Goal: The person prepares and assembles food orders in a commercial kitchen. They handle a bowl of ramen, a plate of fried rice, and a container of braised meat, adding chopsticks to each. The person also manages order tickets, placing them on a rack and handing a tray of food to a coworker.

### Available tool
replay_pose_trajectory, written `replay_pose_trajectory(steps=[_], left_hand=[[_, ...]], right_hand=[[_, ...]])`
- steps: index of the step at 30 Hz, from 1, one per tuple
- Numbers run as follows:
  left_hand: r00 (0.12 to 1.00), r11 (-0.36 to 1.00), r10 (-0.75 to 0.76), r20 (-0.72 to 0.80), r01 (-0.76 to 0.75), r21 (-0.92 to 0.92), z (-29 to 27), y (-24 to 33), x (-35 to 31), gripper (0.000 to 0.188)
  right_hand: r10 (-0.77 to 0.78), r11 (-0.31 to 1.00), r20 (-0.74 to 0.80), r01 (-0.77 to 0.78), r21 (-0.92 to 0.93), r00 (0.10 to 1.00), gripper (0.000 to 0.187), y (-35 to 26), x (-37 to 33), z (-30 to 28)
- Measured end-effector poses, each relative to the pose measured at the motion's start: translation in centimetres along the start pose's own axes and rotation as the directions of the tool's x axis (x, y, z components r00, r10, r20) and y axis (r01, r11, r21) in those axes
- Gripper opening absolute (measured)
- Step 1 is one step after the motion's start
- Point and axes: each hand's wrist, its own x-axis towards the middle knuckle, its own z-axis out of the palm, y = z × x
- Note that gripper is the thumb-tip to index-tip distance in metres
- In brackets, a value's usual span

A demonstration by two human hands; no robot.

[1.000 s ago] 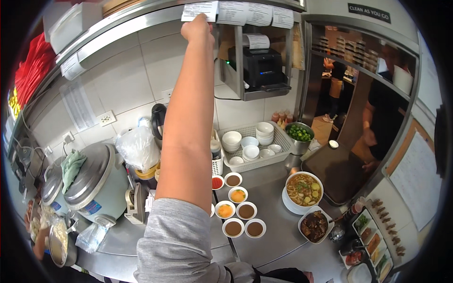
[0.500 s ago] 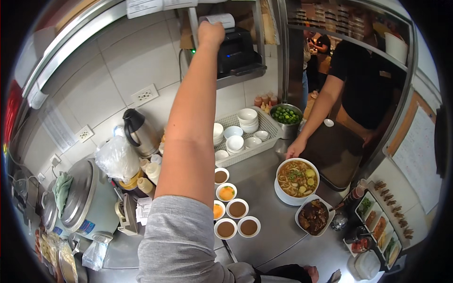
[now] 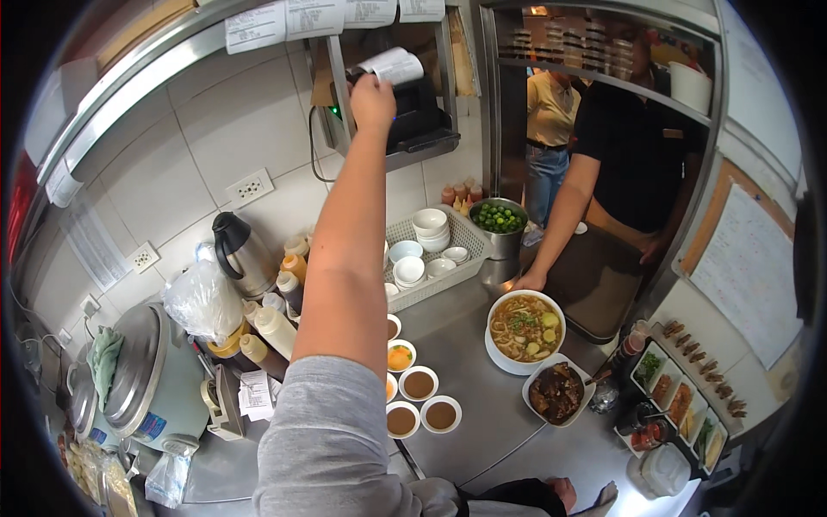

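Note:
My left arm, in a grey sleeve, stretches up to a black receipt printer on a wall shelf. My left hand is closed at the white receipt paper that curls out of its top; the fingertips are partly hidden. I do not see my right hand. Below the arm several small bowls of brown sauce stand on the steel counter. A bowl of noodle soup sits farther right, with a co-worker's hand at its far rim. Near it stands a bowl of dark braised meat.
A grey basket holds stacked white bowls beside a pot of green limes. Left stand a steel jug, squeeze bottles and a large lidded cooker. A dark tray lies in the hatch; garnish trays stand right.
The whole view has shifted a little. More receipt paper shows by my left hand. A person in a yellow top has come into sight behind the hatch. The co-worker's hand stays by the soup bowl.

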Motion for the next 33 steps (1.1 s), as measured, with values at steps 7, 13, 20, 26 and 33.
replay_pose_trajectory(steps=[7, 13, 20, 26, 33], left_hand=[[0.964, 0.868, 0.005, 0.264, 0.127, -0.48, -6.5, 7.6, -8.5, 0.015], [0.903, 0.855, 0.185, 0.388, 0.047, -0.516, -18.5, 11.0, -17.2, 0.016], [0.718, 0.88, 0.377, 0.585, -0.081, -0.468, -26.7, 11.3, -26.4, 0.009], [0.491, 0.764, 0.635, 0.596, -0.288, -0.577, -31.6, 11.7, -28.2, 0.014], [0.344, 0.916, 0.401, 0.849, -0.13, -0.38, -33.5, 7.1, -28.8, 0.011]], right_hand=[[-0.266, 0.96, -0.178, 0.242, -0.143, 0.948, 0.011, -3.9, -0.3, -1.8], [-0.226, 0.928, 0.049, 0.2, 0.316, 0.973, 0.014, -10.7, 2.0, -4.2], [-0.579, 0.452, 0.065, 0.254, 0.855, 0.813, 0.027, -27.5, 6.7, -7.0], [-0.626, 0.517, 0.412, -0.043, 0.855, 0.663, 0.03, -34.8, 6.0, -7.4], [-0.435, 0.426, 0.078, 0.129, 0.895, 0.897, 0.021, -32.7, 4.3, -7.1]])
